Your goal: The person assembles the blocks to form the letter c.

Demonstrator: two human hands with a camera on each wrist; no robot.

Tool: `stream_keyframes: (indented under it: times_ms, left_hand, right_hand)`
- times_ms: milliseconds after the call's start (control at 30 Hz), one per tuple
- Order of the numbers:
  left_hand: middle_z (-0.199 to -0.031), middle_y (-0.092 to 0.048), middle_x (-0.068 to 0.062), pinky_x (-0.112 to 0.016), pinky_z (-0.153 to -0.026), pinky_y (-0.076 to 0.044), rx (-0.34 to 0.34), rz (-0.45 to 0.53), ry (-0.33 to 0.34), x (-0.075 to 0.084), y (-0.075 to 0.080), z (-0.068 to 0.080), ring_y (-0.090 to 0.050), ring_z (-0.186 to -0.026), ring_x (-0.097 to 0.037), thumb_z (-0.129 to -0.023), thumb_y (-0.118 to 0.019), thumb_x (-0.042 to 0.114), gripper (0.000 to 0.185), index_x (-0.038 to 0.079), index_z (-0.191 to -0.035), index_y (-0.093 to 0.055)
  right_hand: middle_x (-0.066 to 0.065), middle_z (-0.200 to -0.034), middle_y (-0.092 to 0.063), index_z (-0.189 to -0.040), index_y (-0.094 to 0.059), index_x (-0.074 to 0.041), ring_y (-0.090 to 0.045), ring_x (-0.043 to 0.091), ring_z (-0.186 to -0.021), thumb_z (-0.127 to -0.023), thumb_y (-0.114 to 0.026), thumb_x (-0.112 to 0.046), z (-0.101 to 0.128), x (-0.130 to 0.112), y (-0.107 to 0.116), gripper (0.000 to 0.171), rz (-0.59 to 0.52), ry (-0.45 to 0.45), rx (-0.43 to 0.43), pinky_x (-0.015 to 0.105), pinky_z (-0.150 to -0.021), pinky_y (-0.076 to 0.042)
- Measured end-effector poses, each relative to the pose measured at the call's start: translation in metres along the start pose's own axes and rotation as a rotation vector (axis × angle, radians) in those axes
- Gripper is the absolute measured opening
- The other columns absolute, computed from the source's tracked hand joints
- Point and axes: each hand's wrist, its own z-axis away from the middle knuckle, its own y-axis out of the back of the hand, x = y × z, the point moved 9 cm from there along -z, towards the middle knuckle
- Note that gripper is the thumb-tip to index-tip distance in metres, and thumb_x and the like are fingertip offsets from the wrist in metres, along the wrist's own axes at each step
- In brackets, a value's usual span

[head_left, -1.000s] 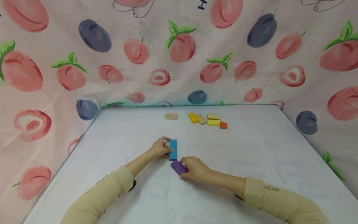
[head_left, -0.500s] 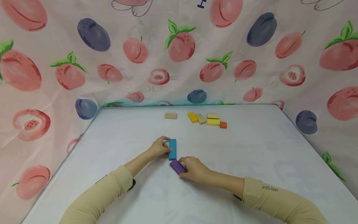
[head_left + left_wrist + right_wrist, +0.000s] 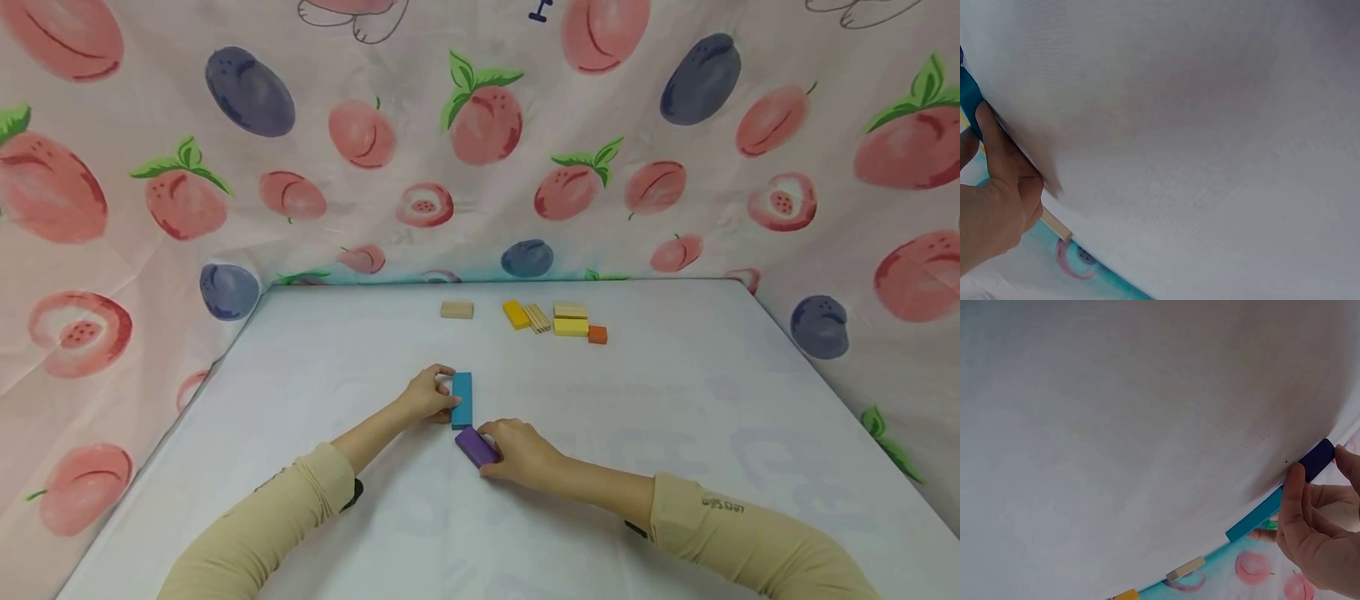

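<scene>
The head view is evenly, softly lit, the table (image 3: pixel 570 533) pale, with a faint shadow beside the left sleeve (image 3: pixel 262 525) at lower left. The 2 wrist views are dimmer and greyer. Soft-edged shadows darken the table next to the left hand (image 3: pixel 1000 203) at left and the purple block (image 3: pixel 1317 460) at right, where the table's edge looks bowed.

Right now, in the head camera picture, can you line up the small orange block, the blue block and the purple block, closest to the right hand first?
1. Purple block: held in the right hand.
2. Blue block: just past the purple one, held by the left hand.
3. Small orange block: farthest back, over to the right.
</scene>
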Motion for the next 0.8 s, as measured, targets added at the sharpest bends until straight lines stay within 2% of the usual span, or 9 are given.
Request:
stream_keyframes:
  times_ms: [267,433,667,800]
  left_hand:
    - [-0.079,-0.043,-0.001,-0.022,-0.058,-0.056,-0.006,-0.014,-0.015,0.003,0.000,0.002,-0.050,-0.061,-0.010,-0.088,-0.062,0.000,0.053,-0.001,-0.136,-0.040]
    - [-0.080,-0.042,-0.001,-0.021,-0.057,-0.055,-0.012,0.000,-0.003,0.002,-0.001,0.002,-0.048,-0.061,-0.009,-0.087,-0.062,0.000,0.054,0.000,-0.136,-0.040]
    - [-0.080,-0.044,0.000,-0.019,-0.056,-0.054,-0.007,-0.020,0.012,-0.003,-0.001,-0.002,-0.050,-0.059,-0.008,-0.087,-0.064,0.002,0.054,0.003,-0.136,-0.041]
    - [-0.084,-0.049,-0.004,-0.021,-0.058,-0.056,-0.007,-0.004,0.041,-0.004,0.000,-0.002,-0.050,-0.063,-0.010,-0.087,-0.064,0.005,0.059,0.004,-0.139,-0.037]
  right_hand:
    - [0.007,-0.086,-0.064,-0.114,-0.060,0.006,-0.050,0.009,-0.069,-0.075,-0.080,-0.017,-0.001,0.002,-0.001,0.049,-0.007,-0.018,-0.014,0.019,-0.060,-0.046]
    - [0.005,-0.083,-0.063,-0.115,-0.061,0.004,-0.050,0.011,-0.070,-0.074,-0.081,-0.023,-0.002,0.008,-0.003,0.053,-0.032,-0.071,-0.046,0.020,-0.060,-0.045]
    - [0.001,-0.069,-0.056,-0.113,-0.062,0.006,-0.045,0.010,-0.062,-0.075,-0.080,-0.025,-0.005,0.014,-0.001,0.052,-0.120,-0.079,-0.070,0.018,-0.053,-0.036]
    - [-0.001,-0.067,-0.053,-0.113,-0.062,0.006,-0.044,0.010,-0.062,-0.075,-0.080,-0.026,-0.006,0.017,-0.002,0.052,-0.140,-0.085,-0.084,0.018,-0.052,-0.034]
